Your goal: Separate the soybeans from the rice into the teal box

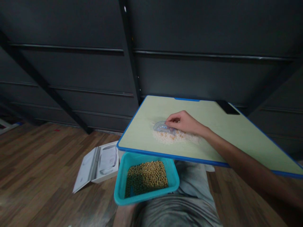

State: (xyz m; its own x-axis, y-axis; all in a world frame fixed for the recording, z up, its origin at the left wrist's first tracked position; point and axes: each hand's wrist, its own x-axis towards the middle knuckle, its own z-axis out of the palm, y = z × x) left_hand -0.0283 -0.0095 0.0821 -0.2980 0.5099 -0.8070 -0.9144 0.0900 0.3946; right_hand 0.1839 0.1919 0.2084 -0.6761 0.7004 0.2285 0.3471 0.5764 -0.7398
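My right hand (183, 122) pinches a clear half-round protractor (161, 127) between thumb and fingertips, just above the tabletop. Under and beside the protractor lies a spread of white rice-like grains (163, 137) with a few yellowish pieces mixed in. The grains rest on a pale green board table (227, 132) with a blue rim. A turquoise plastic basket (174, 176) full of round tan beans (151, 173) is below the table's near edge, by my lap. My left hand is out of sight.
A black phone-like slab (227, 107) lies at the table's far right. On the wooden floor (47, 164) to the left stands an opened white box (104, 164). Dark panelled wall (90, 69) with slanting beams rises directly behind the table.
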